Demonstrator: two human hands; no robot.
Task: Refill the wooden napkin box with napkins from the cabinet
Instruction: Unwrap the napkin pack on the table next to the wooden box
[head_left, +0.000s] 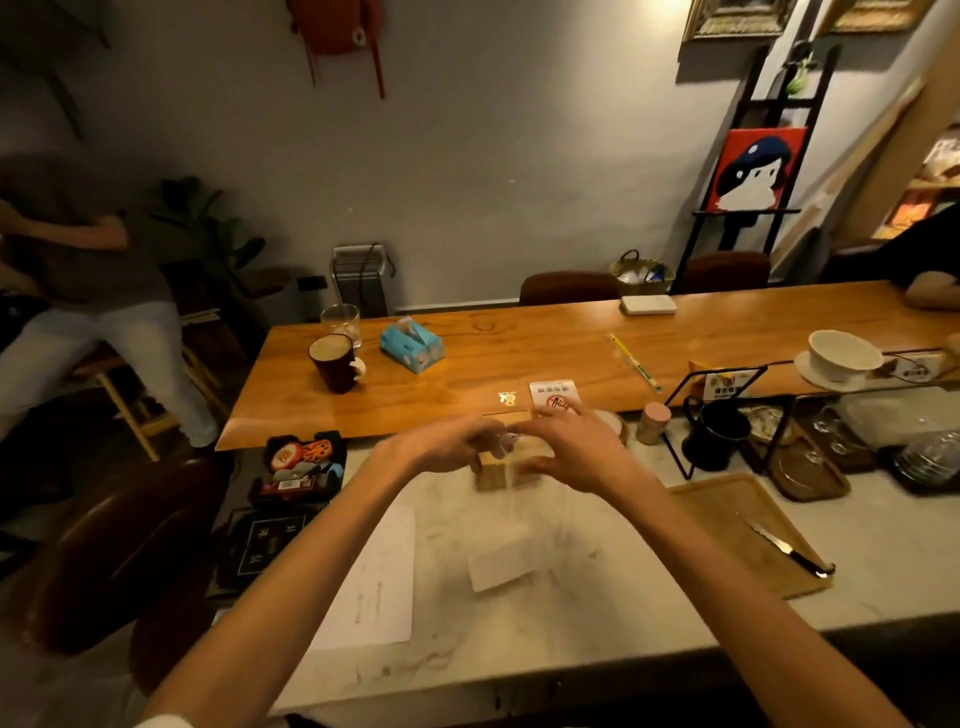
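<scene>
The wooden napkin box (501, 475) stands on the pale marble counter (597, 587), just in front of the long wooden table. My left hand (457, 441) comes over it from the left with fingers curled down on its top edge. From the right, my right hand (569, 449) grips the box's top too, and the fingertips of both hands meet above it. Something pale and blurred sits between the fingertips; I cannot tell what it is. A white stack of napkins (501, 564) lies on the counter nearer to me. The box's inside is hidden by my hands.
A sheet of paper (374, 587) lies left of the napkins. To the right a wooden board (727, 525) holds a knife (789, 548). A black wire rack with a black jug (714, 434) stands beyond it. On the wooden table (519, 353) sit a mug (335, 361), a blue tissue pack (413, 345) and a white bowl (841, 353).
</scene>
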